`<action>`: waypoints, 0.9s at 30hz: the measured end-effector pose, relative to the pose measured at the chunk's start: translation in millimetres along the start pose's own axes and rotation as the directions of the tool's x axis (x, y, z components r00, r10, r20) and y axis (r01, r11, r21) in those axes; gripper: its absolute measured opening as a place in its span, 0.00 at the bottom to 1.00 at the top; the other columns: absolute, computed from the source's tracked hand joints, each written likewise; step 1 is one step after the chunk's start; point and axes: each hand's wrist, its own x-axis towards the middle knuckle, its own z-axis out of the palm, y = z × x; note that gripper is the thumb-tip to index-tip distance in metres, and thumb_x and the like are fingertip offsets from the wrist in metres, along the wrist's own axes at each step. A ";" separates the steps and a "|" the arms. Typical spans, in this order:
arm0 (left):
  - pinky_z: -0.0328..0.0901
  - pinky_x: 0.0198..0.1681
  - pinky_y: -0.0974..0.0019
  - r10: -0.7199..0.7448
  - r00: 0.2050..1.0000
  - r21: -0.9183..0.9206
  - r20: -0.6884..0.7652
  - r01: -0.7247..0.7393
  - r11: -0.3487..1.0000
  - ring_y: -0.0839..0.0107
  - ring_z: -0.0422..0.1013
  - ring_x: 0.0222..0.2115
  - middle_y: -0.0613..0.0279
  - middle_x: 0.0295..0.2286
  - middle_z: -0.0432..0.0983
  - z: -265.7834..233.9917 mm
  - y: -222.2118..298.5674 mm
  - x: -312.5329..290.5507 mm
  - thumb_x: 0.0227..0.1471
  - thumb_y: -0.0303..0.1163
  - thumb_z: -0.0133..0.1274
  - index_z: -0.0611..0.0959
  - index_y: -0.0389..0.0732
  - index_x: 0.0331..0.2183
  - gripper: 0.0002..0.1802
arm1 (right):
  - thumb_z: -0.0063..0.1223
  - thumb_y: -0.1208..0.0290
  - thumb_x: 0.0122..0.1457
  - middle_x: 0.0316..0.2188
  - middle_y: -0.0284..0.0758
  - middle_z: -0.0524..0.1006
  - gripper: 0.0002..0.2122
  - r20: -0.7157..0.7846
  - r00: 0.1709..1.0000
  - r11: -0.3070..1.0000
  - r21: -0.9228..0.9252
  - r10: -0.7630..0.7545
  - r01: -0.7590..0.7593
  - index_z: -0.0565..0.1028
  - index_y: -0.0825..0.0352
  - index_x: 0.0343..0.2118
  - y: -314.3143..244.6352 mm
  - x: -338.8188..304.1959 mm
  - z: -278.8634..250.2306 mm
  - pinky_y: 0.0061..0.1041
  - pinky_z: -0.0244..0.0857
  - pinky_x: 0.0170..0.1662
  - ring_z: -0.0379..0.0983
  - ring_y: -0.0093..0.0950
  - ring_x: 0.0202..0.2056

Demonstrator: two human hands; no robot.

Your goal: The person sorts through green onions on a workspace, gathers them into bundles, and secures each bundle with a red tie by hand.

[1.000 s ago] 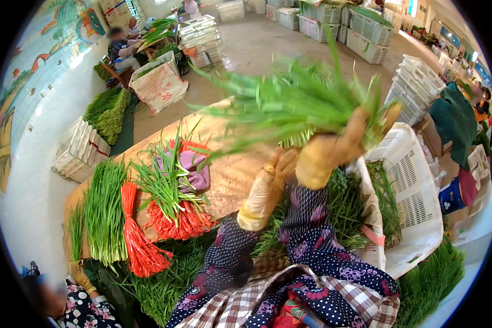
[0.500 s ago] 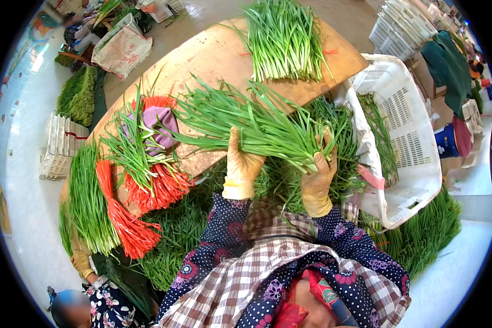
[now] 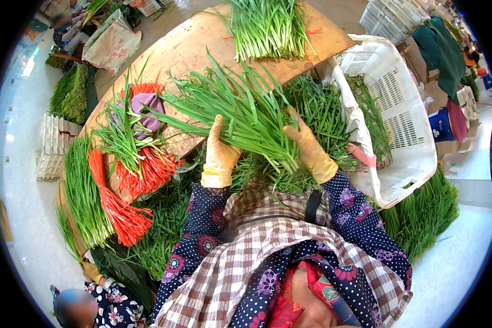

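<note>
A loose bunch of garlic chives (image 3: 257,123) lies across both my hands, leaf tips toward the far left and pale stem ends toward me. My left hand (image 3: 221,156), in a yellowish glove, is closed on the bunch from beneath, its thumb standing up on the near side. On the right side, my gloved right hand (image 3: 313,150) holds the bunch near the stem ends, thumb over the stems; its other fingers are partly hidden. More loose chives (image 3: 317,112) are heaped below and behind my hands.
A curved wooden table (image 3: 188,49) bears a neat chive bundle (image 3: 268,30), red ties (image 3: 142,177) and a purple cloth (image 3: 146,112). At right stands a white plastic crate (image 3: 402,115). Tidy chives (image 3: 87,191) lie at left, near another person's gloved hand (image 3: 92,270).
My right hand has opened its pinch on the stem ends and turned to lie along the bunch's right side. The bunch's stems point more toward me. The whole view has shifted slightly.
</note>
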 end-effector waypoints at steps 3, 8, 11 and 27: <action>0.64 0.47 0.57 -0.050 0.998 0.041 0.043 0.048 0.998 0.63 0.68 0.43 0.59 0.42 0.71 4.1 3.0 0.3 0.48 0.41 0.54 0.71 0.42 0.46 0.25 | 0.63 0.60 0.45 0.59 0.41 0.53 0.42 -0.017 0.994 0.964 -0.247 -0.106 0.099 0.51 0.68 0.59 -0.2 4.1 14.2 0.27 0.41 0.60 0.48 0.31 0.59; 0.62 0.50 0.56 -0.122 0.991 0.077 0.050 0.118 0.990 0.63 0.66 0.45 0.59 0.46 0.69 -1.8 6.7 3.2 0.49 0.43 0.52 0.70 0.41 0.48 0.26 | 0.60 0.67 0.48 0.52 0.36 0.63 0.34 -0.019 0.997 0.994 -0.077 -0.077 0.076 0.56 0.70 0.56 -6.2 -7.0 25.4 0.24 0.49 0.55 0.58 0.26 0.51; 0.60 0.51 0.56 -0.076 0.997 0.089 0.004 0.075 0.993 0.63 0.65 0.46 0.59 0.46 0.68 -8.3 1.4 5.2 0.49 0.44 0.52 0.70 0.41 0.48 0.27 | 0.60 0.67 0.48 0.52 0.36 0.63 0.34 0.000 0.999 0.996 -0.078 -0.049 0.049 0.56 0.71 0.57 -2.5 -3.3 18.6 0.25 0.49 0.56 0.59 0.26 0.51; 0.67 0.44 0.59 -0.116 0.978 0.075 0.172 0.105 0.992 0.65 0.71 0.38 0.57 0.38 0.74 -9.1 -10.6 11.9 0.45 0.37 0.58 0.74 0.37 0.42 0.23 | 0.52 0.74 0.53 0.35 0.30 0.73 0.17 -0.017 0.999 0.910 -0.413 -0.045 0.034 0.67 0.70 0.47 -3.6 -21.3 53.3 0.19 0.62 0.40 0.67 0.20 0.34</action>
